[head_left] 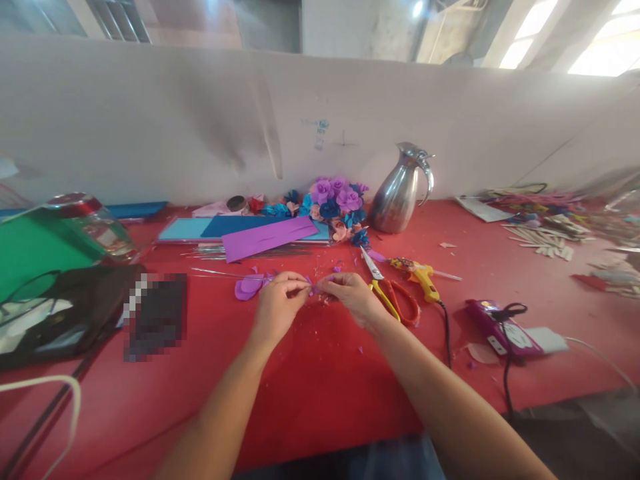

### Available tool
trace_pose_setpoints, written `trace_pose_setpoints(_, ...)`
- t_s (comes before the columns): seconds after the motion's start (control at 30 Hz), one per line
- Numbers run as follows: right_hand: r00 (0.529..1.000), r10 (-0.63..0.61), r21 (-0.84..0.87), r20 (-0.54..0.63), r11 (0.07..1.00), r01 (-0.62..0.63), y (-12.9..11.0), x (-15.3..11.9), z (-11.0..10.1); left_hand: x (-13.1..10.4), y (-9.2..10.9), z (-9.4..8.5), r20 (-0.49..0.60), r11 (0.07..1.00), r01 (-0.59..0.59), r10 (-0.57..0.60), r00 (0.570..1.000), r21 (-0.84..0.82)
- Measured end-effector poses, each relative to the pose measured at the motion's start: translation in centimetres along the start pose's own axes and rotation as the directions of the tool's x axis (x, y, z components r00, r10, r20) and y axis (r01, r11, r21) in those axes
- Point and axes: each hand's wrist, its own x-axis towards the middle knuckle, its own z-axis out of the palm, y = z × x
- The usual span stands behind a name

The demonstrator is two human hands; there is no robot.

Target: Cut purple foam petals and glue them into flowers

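Note:
My left hand and my right hand meet over the red table, fingertips pinched close together. Between them shows a small purple paper piece, mostly covered by the fingers. A thin wire runs leftward from behind my left hand; whether that hand grips it, I cannot tell. Purple paper petals lie just left of my left hand. Right of my right hand rest scissors with red and yellow handles, blades pointing away, and a yellow glue gun.
Behind the hands lie a purple paper strip, blue sheets and a bunch of paper flowers. A steel jug stands by the wall. A magenta power strip with cords sits right; a jar and dark bag are left.

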Motion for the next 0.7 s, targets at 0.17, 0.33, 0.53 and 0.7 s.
trace_pose_setpoints(0.17,0.999,-0.026,-0.022,0.038,0.999,0.027,0.0,0.0,-0.4,0.1,-0.7,0.0,0.052,0.993,0.086,-0.082,0.995,-0.084)
trace_pose_setpoints(0.33,0.995,-0.063,-0.088,0.083,0.994,0.070,-0.2,-0.1,-0.6,0.1,-0.2,-0.3,0.087,0.980,0.144,-0.133,0.987,-0.135)
trace_pose_setpoints(0.53,0.991,-0.094,-0.099,0.097,0.990,0.104,-0.4,-0.2,-0.6,0.1,0.3,-0.6,0.141,0.960,0.191,-0.165,0.976,-0.203)
trace_pose_setpoints(0.7,0.994,-0.068,-0.069,0.086,0.995,0.075,-0.6,-0.4,-0.4,0.1,-0.1,-0.6,0.154,0.967,0.172,-0.144,0.978,-0.188)
